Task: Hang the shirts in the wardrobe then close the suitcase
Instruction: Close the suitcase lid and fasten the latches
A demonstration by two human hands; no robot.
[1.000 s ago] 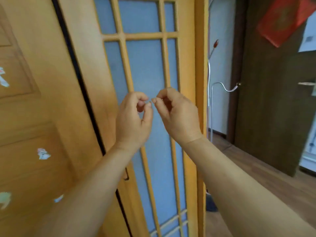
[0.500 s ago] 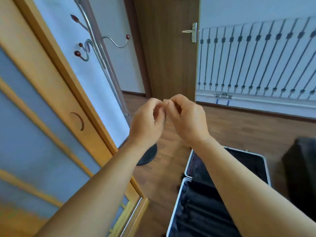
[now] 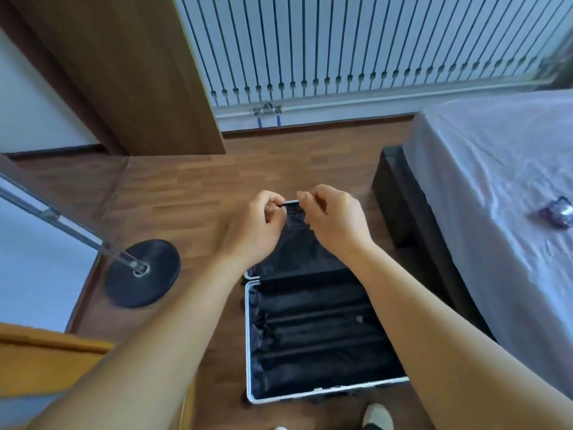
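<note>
An open suitcase [image 3: 248,336] with a silver rim and dark lining lies flat on the wooden floor below me. No shirts show inside it. My left hand [image 3: 257,225] and my right hand [image 3: 335,218] hover side by side above its far half, fingers curled and fingertips nearly meeting. Nothing is visibly held between them; the far rim of the case shows in the gap behind the fingers. A corner of the orange wardrobe [image 3: 46,361] sits at the lower left.
A coat stand with a round black base [image 3: 142,271] stands left of the suitcase. A bed [image 3: 496,181] with a grey sheet and a small object [image 3: 556,211] fills the right. A brown door [image 3: 124,72] and a radiator [image 3: 341,41] are behind. My shoe [image 3: 378,417] is at the bottom.
My view has swung from the wardrobe door to the right and down onto the open suitcase. Both hands keep the same curled, fingertip-to-fingertip pose in front of me.
</note>
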